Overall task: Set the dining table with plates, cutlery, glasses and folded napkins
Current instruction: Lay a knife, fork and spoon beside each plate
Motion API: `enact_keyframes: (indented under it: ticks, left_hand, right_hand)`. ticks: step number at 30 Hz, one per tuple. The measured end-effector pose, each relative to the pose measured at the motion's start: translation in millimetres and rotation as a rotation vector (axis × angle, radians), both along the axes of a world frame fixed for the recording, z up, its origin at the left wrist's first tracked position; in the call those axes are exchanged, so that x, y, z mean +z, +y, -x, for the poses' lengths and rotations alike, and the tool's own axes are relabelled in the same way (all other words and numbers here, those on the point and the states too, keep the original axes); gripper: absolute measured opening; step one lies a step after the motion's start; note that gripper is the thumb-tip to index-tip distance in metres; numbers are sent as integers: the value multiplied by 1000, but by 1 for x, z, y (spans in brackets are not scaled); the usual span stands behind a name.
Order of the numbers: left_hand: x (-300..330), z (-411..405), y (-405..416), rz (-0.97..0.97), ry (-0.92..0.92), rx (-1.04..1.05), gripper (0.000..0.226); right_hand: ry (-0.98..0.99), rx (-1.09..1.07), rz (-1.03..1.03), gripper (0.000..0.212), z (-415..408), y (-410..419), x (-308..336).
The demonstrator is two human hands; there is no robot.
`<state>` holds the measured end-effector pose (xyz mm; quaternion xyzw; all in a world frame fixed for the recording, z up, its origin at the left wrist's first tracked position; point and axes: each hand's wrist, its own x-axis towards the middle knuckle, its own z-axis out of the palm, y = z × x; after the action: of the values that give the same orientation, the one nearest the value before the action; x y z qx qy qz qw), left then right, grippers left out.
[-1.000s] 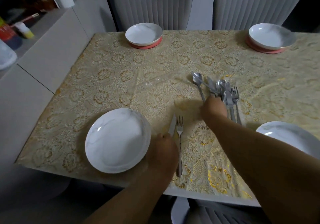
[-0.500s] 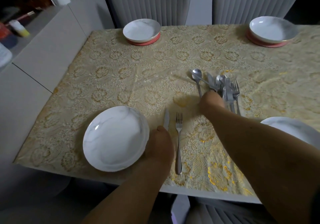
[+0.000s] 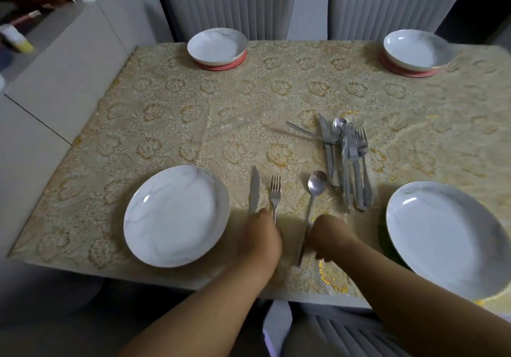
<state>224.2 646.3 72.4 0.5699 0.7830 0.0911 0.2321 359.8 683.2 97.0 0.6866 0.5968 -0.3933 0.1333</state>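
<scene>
Spoon [image 3: 317,185] on bench [image 3: 193,102] right of fork [image 3: 275,190] and knife [image 3: 254,189], beside near-left plate [image 3: 177,215]. Right hand [image 3: 329,236] over spoon handle, left hand [image 3: 261,239] over knife and fork handles; grip unclear on both. Spare cutlery pile [image 3: 347,160] just beyond.

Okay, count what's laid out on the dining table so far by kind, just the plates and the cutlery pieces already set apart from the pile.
White marbled plates: 4
Serrated steel knife: 1
Steel fork: 1
Steel spoon: 1
Total: 7
The heap of overlapping spare cutlery can't be counted reliably.
</scene>
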Motion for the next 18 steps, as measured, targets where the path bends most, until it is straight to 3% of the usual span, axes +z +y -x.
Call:
enact_keyframes:
  ticks: [5,10,13,18]
  left_hand:
    - [2,0,0,-11,-84,59,12]
    - [1,-2,-3,2,-112,56,5]
    - [9,-8,-6,7,-104,41,9]
    - [11,-12,-10,19,-85,15,14]
  right_hand:
    - [-14,-183,-333,16,11,16,-2]
    - [-14,-137,-341,8,28,-2,-14]
    - [10,-173,-354,18,25,-6,-24]
    - [45,-218,-454,9,16,-7,-21]
